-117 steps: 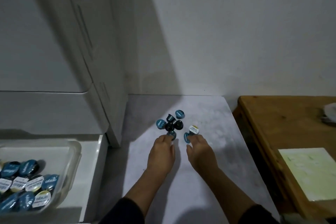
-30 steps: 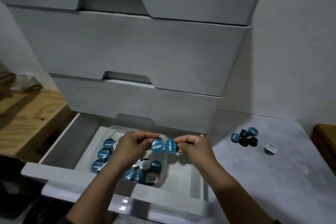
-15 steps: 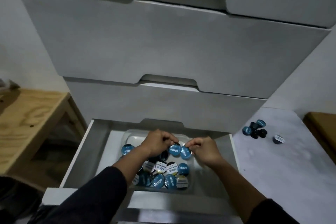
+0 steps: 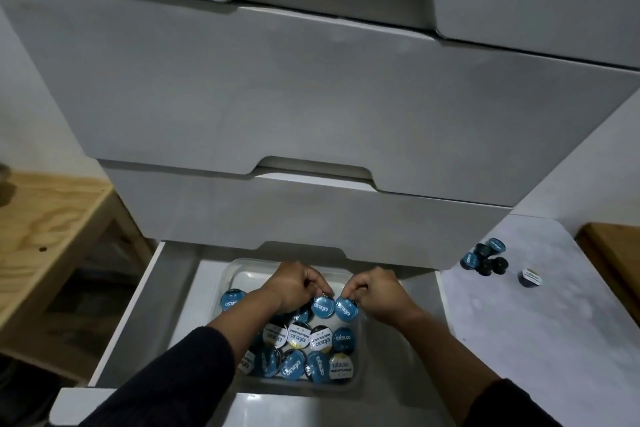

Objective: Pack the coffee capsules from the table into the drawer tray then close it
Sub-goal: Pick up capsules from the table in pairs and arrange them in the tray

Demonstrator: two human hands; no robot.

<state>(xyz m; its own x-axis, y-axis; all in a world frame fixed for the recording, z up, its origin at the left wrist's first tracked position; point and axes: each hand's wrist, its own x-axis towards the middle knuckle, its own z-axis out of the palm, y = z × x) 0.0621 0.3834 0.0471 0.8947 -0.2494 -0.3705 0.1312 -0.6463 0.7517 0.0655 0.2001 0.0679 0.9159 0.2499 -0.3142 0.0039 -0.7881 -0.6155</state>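
The bottom drawer [image 4: 145, 291] of a white cabinet stands pulled out. Inside it sits a clear plastic tray [image 4: 239, 270] holding several blue and white-lidded coffee capsules [image 4: 311, 354]. My left hand [image 4: 294, 284] pinches one blue capsule [image 4: 322, 306] by its rim just above the pile. Beside it, my right hand [image 4: 377, 291] pinches another blue capsule [image 4: 346, 308]. On the white table [image 4: 519, 340] to the right lie several dark capsules in a cluster [image 4: 485, 256] and one white-lidded capsule [image 4: 530, 277] apart from them.
Closed upper drawers [image 4: 311, 97] hang over the back of the open drawer. A wooden shelf [image 4: 45, 218] stands to the left. A brown wooden table edge [image 4: 613, 253] shows at the far right, past the white table.
Both hands carried a blue capsule each from the table to the drawer and lowered them into the tray. My head moved closer to the drawer.
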